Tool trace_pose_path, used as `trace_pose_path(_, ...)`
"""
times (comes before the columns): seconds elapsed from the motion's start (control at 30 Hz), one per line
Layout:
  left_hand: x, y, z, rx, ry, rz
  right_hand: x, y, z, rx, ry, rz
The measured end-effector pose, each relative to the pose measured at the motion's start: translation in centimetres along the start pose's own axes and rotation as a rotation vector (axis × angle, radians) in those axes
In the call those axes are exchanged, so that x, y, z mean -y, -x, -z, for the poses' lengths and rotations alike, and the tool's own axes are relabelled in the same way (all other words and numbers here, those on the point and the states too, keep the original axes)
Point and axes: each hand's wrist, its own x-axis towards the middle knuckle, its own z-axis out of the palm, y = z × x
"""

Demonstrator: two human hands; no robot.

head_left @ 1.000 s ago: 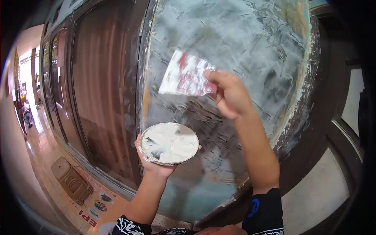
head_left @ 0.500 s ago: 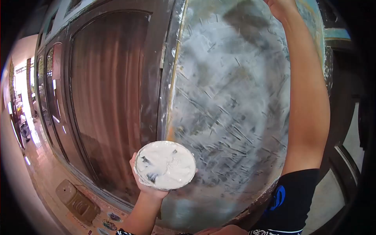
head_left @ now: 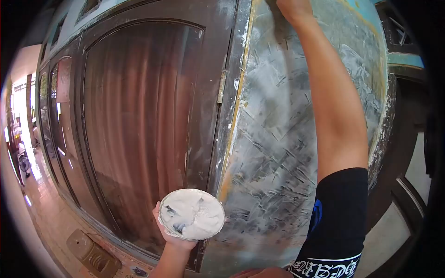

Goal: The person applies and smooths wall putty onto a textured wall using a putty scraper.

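Observation:
My left hand (head_left: 178, 242) grips a round tub (head_left: 160, 221) from below and its left side. White paste (head_left: 197, 215) fills the tub, its surface smeared, with dark streaks at the left. At the top edge of the view my right hand (head_left: 295, 9) is raised against the upper part of the wall panel (head_left: 273, 125). Its fingers are cut off by the frame, so what they hold cannot be seen. Grey-white smears and dark diagonal marks cover the panel.
Left of the panel is a dark wooden door (head_left: 211, 139) with a reddish curtain (head_left: 139, 116) behind its glass. A brown plastic stool (head_left: 95, 255) is on the floor at lower left. A fan (head_left: 24, 164) appears farther back. Dark framing (head_left: 403, 106) borders the right side.
My right hand has moved left along the top of the panel. The view has shifted, so the door and panel appear farther right; the tub appears slightly lower, still in my left hand.

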Motion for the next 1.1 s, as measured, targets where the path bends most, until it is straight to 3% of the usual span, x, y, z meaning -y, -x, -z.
trace_pose_path(0.07, -0.4, -0.4, 0.4, -0.086, 0.003, -0.026, 0.4, -0.1, -0.7, 0.05, 0.025, -0.016)
trace_pose_path(0.13, -0.7, -0.4, 0.4, -0.046, 0.007, -0.023, 0.2, -0.5, -0.9, 0.204, 0.156, 0.074)
trace_pose_path(0.27, -1.2, -1.2, 1.6, -0.059, -0.025, -0.057, 0.0, -0.6, -0.4, 0.262, 0.158, 0.112)
trace_pose_path(0.37, -1.3, -2.0, 2.4, -0.083, -0.02, -0.075, -1.2, -1.0, -2.0, 0.21, 0.171, 0.2)
trace_pose_path(0.47, -1.3, -2.7, 2.8, -0.078, -0.021, -0.08, 0.3, -0.7, -0.1, 0.207, 0.096, 0.11)
trace_pose_path(0.6, -1.3, -3.2, 2.9, -0.054, -0.033, -0.051, 0.3, -0.7, 0.4, 0.291, 0.102, 0.181)
trace_pose_path(0.7, -1.2, -3.4, 3.6, -0.081, -0.027, -0.044, 0.6, -0.2, 0.9, 0.216, 0.05, 0.197)
trace_pose_path(0.87, -1.0, -3.4, 3.4, -0.093, -0.045, -0.051, 1.2, 1.0, 2.3, 0.398, 0.251, 0.252)
trace_pose_path(1.1, -0.7, -2.1, 2.0, 0.028, -0.111, -0.065, 1.0, 2.2, 3.2, 0.417, 0.23, 0.318)
